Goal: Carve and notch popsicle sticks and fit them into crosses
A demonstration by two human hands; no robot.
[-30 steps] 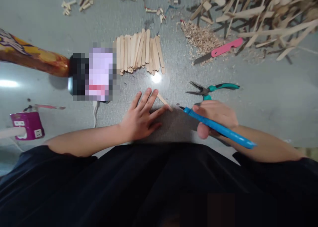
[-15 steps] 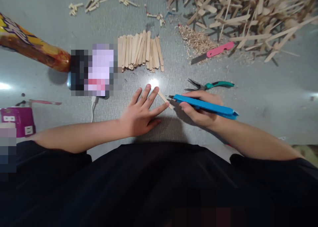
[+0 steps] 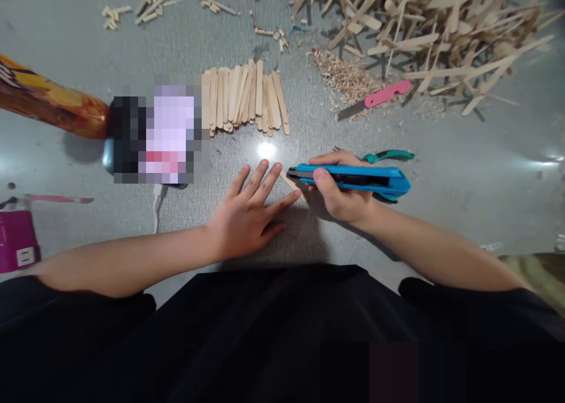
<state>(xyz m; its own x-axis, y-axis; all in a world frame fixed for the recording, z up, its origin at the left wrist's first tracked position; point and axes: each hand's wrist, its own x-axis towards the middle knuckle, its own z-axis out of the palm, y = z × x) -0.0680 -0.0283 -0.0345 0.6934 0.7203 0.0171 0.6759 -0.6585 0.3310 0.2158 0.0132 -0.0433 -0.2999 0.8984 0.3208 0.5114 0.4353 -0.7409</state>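
Note:
My left hand (image 3: pixel 242 220) lies flat with its fingers spread, and its fingertips rest on a single wooden craft stick (image 3: pixel 291 185). The stick slants under the fingers, so part of it is hidden. My right hand (image 3: pixel 344 197) is closed around a blue utility knife (image 3: pixel 353 176). The knife's tip points left, above or against the stick's upper part; I cannot tell whether it touches. Behind my right hand, partly covered by it, are green-handled pliers (image 3: pixel 388 155). A row of craft sticks (image 3: pixel 245 97) lies side by side beyond my left hand.
A large heap of craft sticks (image 3: pixel 441 38) fills the far right. Near it are wood shavings (image 3: pixel 344 76) and a pink-handled folding saw (image 3: pixel 384 95). A blurred phone (image 3: pixel 172 126) with a white cable (image 3: pixel 158 206) leans by an orange bottle (image 3: pixel 53 100) at left.
My right hand has shifted left and rolled the utility knife, so its slotted side shows and its tip is nearer the stick's upper part. My left hand stays on the stick. The view has shifted slightly.

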